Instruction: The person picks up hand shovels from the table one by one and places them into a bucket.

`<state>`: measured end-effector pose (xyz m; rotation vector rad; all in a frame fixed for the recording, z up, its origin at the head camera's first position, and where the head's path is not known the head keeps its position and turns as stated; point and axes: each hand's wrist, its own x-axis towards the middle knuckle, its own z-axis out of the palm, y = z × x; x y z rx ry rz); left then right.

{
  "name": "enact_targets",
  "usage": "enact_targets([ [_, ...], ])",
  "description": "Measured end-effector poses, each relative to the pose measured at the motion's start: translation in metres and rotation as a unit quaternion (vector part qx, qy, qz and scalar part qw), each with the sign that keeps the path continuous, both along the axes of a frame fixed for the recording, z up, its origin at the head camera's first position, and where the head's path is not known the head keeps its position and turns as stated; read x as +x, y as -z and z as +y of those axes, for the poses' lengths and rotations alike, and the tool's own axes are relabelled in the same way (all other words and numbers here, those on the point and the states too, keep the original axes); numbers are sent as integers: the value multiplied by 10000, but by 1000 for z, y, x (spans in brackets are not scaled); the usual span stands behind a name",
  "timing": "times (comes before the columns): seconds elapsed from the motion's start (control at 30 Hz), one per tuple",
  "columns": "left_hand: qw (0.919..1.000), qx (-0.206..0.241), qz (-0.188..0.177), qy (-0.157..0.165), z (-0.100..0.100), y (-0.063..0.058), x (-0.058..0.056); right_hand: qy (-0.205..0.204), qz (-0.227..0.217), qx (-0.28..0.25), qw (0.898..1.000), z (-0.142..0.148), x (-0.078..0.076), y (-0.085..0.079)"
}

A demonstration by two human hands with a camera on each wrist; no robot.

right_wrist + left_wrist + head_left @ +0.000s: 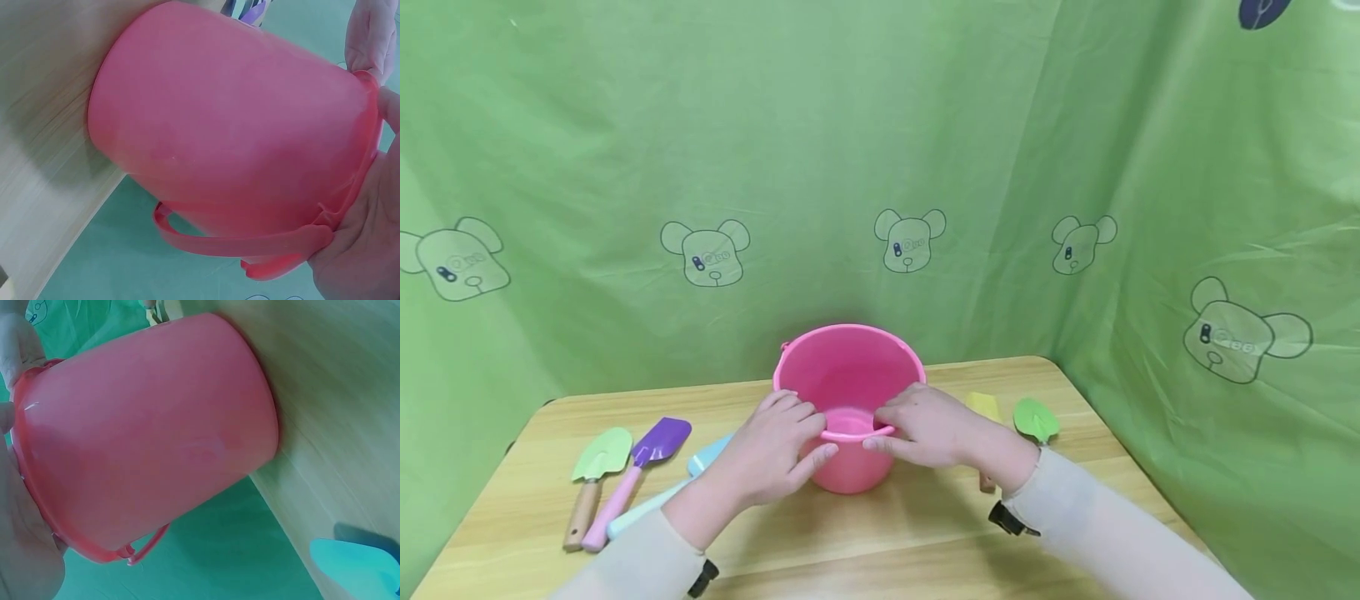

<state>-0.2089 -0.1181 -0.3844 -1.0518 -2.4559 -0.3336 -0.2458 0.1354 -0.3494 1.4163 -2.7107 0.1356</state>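
A pink bucket [850, 468] stands at the middle of the table, its open top facing up and toward me. My left hand [781, 443] grips the near left rim, fingers over the edge to the inside and thumb outside. On the near right rim, my right hand [934, 425] holds on the same way, its fingertips hidden inside. The bucket's inside shows only bare pink wall and floor. In the right wrist view the handle [244, 245] hangs down along the bucket's side.
Left on the wooden table [820, 554] lie a pale green trowel [604, 454], a purple spade [661, 440] with pink handle and a light blue tool [647, 507], partly behind my arm. At right are a yellow tool [983, 406] and a green trowel [1036, 418]. Green curtain [820, 150] surrounds the table.
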Motion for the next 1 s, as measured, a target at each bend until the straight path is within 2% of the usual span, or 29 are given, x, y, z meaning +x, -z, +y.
enact_targets([
  [0.6, 10000, -54, -50, -21, 1, 0, -5, 94, 70, -156, 9998, 0, -2, 4],
  [1.0, 9999, -38, -154, -35, 0, 0, -3, 142, 98, -137, 9998, -3, -1, 5],
])
